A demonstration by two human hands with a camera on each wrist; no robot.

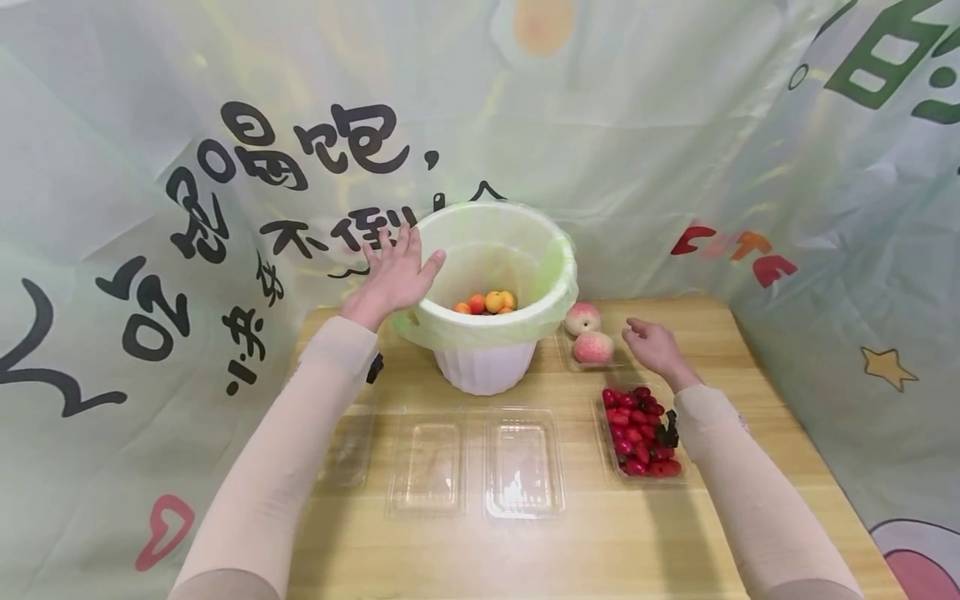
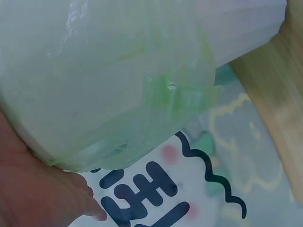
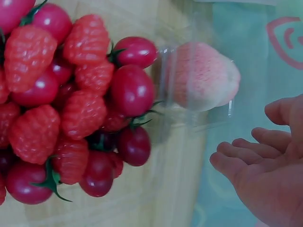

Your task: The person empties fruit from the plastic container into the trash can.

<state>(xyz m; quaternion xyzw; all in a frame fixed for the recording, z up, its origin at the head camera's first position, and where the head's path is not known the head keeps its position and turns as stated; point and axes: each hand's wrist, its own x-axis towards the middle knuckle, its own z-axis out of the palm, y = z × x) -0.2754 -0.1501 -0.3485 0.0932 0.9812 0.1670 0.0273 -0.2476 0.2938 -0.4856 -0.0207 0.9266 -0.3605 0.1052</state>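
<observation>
My left hand (image 1: pixel 393 279) is at the left rim of a white bucket (image 1: pixel 483 367), its fingers spread and straight. A thin pale green bag (image 2: pixel 109 94) lines the bucket and folds over its rim. Inside lie several orange and yellow round fruits (image 1: pixel 493 302). Holding nothing, my right hand (image 1: pixel 652 346) hovers just right of two pink peaches (image 1: pixel 593 348) in a clear box, its fingers loosely bent in the right wrist view. Nearer me, below that hand, a clear box holds red raspberries (image 3: pixel 35 135) and small cherry tomatoes (image 3: pixel 132 90).
Two clear plastic boxes, a middle one (image 1: pixel 427 467) and a right one (image 1: pixel 525 462), lie on the wooden table (image 1: pixel 480 554) in front of the bucket. Another clear box (image 1: pixel 351 450) is partly behind my left forearm. A printed cloth (image 1: pixel 637 150) hangs around the table.
</observation>
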